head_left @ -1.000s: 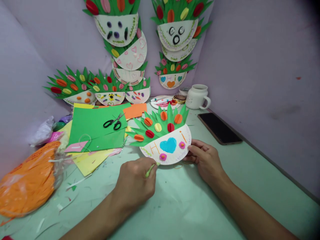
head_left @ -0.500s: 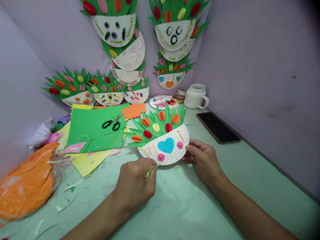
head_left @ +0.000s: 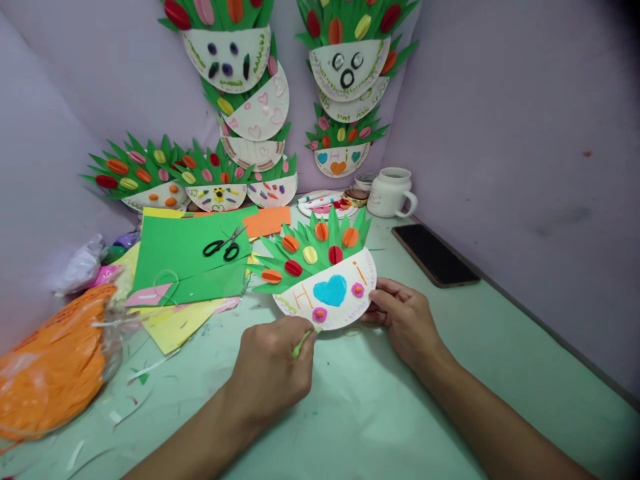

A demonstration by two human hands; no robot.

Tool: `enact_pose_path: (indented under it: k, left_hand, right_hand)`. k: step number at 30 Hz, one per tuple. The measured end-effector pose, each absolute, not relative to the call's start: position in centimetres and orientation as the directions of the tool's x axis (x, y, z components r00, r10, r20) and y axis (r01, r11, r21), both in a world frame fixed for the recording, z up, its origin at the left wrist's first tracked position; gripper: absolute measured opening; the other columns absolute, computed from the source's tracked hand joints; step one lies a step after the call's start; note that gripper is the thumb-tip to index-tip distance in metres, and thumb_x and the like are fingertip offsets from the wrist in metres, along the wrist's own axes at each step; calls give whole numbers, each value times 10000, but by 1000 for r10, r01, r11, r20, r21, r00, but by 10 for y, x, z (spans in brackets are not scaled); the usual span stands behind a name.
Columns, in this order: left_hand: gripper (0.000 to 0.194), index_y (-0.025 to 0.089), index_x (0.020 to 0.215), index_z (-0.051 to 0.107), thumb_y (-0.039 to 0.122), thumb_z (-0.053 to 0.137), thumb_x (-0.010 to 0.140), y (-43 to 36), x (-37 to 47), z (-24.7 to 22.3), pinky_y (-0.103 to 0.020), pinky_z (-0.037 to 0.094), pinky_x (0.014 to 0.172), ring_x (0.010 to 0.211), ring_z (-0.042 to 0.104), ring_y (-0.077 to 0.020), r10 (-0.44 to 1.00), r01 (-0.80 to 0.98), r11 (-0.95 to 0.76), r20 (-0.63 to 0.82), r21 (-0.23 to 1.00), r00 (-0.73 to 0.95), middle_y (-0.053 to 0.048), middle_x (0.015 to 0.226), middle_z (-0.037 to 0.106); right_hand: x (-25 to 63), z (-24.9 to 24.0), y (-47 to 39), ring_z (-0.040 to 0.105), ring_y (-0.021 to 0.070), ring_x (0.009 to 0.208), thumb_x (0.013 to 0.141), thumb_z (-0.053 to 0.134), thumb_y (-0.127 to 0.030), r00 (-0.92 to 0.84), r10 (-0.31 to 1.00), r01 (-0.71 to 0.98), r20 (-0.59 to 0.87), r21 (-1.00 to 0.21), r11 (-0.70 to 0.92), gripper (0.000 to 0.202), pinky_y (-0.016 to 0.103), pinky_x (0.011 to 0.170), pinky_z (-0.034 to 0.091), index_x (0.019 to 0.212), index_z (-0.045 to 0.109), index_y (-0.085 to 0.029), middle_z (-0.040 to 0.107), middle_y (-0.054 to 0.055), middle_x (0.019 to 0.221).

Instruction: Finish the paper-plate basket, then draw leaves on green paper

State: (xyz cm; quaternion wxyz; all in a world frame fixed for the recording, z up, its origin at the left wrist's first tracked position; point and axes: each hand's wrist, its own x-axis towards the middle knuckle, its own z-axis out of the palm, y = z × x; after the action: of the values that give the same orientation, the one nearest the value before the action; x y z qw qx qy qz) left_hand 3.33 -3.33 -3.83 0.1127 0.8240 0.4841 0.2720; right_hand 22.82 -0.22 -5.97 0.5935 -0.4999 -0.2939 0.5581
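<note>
A half-round white paper plate (head_left: 345,303) tilts up over the table, bearing an orange "H" and "i", a blue heart and two pink flowers. Green paper leaves (head_left: 300,240) with orange, red and yellow paper ovals rise from its straight edge. My right hand (head_left: 403,317) grips the plate's right rim between thumb and fingers. Closed round a short light-green crayon (head_left: 301,343), my left hand (head_left: 275,360) is at the plate's lower left rim; the crayon's upper end is near the edge, and whether it touches I cannot tell.
Black-handled scissors (head_left: 223,245) lie on green paper (head_left: 175,247) at the left, near an orange clay bag (head_left: 55,360). Behind are a white mug (head_left: 390,193) and several similar plate crafts (head_left: 227,60). A phone (head_left: 434,255) lies at the right.
The whole view has shifted very slightly. Both hands, the plate and the crayon keep nearly the same places.
</note>
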Motion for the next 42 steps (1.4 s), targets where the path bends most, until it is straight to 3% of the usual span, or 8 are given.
enact_pose_path:
  k: [27, 31, 34, 38, 42]
  left_hand:
    - [176, 149, 781, 659, 158, 488, 822, -32, 37, -40, -215, 447, 533, 571, 613, -131, 794, 658, -600, 439, 454, 421, -25, 651, 662]
    - [114, 159, 831, 665, 177, 554, 810, -33, 31, -23, -181, 474, 607, 654, 644, -114, 774, 639, -579, 587, 506, 237, -16, 760, 703]
    - [93, 201, 811, 679, 248, 601, 789, -35, 21, -6, -170, 457, 555, 545, 592, -91, 801, 681, -451, 599, 577, 22, 37, 652, 670]
    - [159, 213, 772, 680, 357, 614, 763, -37, 11, 7, -174, 380, 430, 419, 456, -81, 864, 599, -216, 436, 771, -251, 68, 463, 540]
    - [227, 184, 797, 675, 396, 613, 744, -35, 9, 8, -177, 332, 377, 396, 406, -78, 910, 437, -120, 275, 891, -312, 54, 454, 527]
  right_hand:
    - [223, -63, -4, 636, 153, 521, 553, 708, -219, 157, 966, -383, -204, -915, -131, 263, 242, 480, 547, 798, 692, -125, 692, 21, 620]
    - [225, -65, -2, 624, 138, 516, 549, 717, -228, 180, 958, -413, -223, -901, -132, 242, 234, 486, 552, 765, 689, -122, 685, 20, 608]
    - [225, -66, -1, 620, 129, 522, 549, 727, -225, 187, 957, -454, -223, -884, -117, 212, 240, 502, 563, 733, 683, -129, 680, 12, 606]
    - [226, -66, 1, 630, 125, 549, 525, 758, -207, 194, 954, -498, -229, -861, -106, 220, 229, 516, 570, 717, 680, -133, 687, 10, 630]
    - [227, -64, 0, 634, 124, 563, 480, 796, -196, 184, 948, -546, -262, -829, -123, 254, 215, 522, 570, 689, 669, -128, 691, 19, 639]
